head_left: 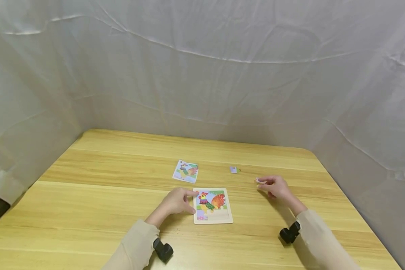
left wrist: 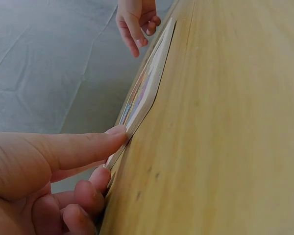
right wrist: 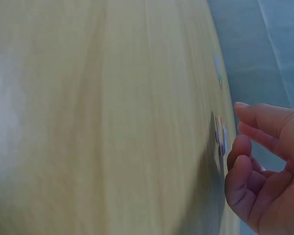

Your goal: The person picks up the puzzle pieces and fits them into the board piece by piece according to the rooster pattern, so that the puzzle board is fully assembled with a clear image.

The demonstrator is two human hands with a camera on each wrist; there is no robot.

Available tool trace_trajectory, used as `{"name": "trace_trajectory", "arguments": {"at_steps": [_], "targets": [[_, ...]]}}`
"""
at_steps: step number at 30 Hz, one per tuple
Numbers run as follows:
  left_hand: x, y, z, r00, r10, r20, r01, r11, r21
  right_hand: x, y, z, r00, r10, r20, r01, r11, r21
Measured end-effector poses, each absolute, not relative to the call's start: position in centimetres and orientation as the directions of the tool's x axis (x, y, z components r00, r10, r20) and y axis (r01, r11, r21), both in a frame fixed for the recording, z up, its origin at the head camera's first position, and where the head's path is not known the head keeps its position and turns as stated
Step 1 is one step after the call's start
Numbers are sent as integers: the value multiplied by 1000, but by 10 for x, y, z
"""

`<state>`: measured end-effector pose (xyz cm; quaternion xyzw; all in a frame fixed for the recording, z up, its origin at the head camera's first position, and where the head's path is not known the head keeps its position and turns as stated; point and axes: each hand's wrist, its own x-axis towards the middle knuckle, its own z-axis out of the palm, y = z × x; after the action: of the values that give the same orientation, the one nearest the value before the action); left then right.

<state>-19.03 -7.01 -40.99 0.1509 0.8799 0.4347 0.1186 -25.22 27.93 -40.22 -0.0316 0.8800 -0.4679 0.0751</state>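
A square wooden jigsaw puzzle board (head_left: 210, 222) shows a colourful rooster, with bare wood in its lower right part. My left hand (head_left: 178, 200) holds the board by its left side, thumb and forefinger spread along the frame. In the left wrist view, the thumb of that left hand (left wrist: 63, 156) touches the board's edge (left wrist: 154, 83). Off to the right, my right hand (head_left: 273, 186) hovers with thumb and forefinger apart around small puzzle pieces (head_left: 260, 181). The right wrist view has these pieces (right wrist: 221, 137) lying on the table, just beyond the right hand's (right wrist: 269, 161) parted fingertips.
A picture card (head_left: 186, 171) with the same rooster lies behind the board. Another puzzle piece (head_left: 234, 170) lies at the back, right of the card. Pale cloth (head_left: 202, 75) hangs behind the wooden table (head_left: 87, 210) and along its sides.
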Motion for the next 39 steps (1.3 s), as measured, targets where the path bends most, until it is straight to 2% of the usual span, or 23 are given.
{"name": "trace_trajectory", "arguments": {"at_steps": [7, 15, 24, 31, 39], "targets": [[-192, -71, -412, -922, 381, -69, 189, 598, 779, -259, 286, -405, -982, -104, -156, 63, 602, -796], [-194, -71, -413, -918, 390, -68, 195, 596, 779, -264, 293, -407, -979, -133, -152, 29, 655, -755], [-195, -72, -413, -916, 394, -68, 197, 593, 781, -270, 297, -407, -963, -221, -155, -41, 686, -726], [-194, -71, -412, -921, 383, -75, 184, 596, 782, -269, 294, -404, -964, -182, -195, 19, 681, -732], [-193, -71, -411, -925, 372, -77, 173, 593, 786, -265, 289, -404, -980, -102, -172, 61, 666, -743]]}}
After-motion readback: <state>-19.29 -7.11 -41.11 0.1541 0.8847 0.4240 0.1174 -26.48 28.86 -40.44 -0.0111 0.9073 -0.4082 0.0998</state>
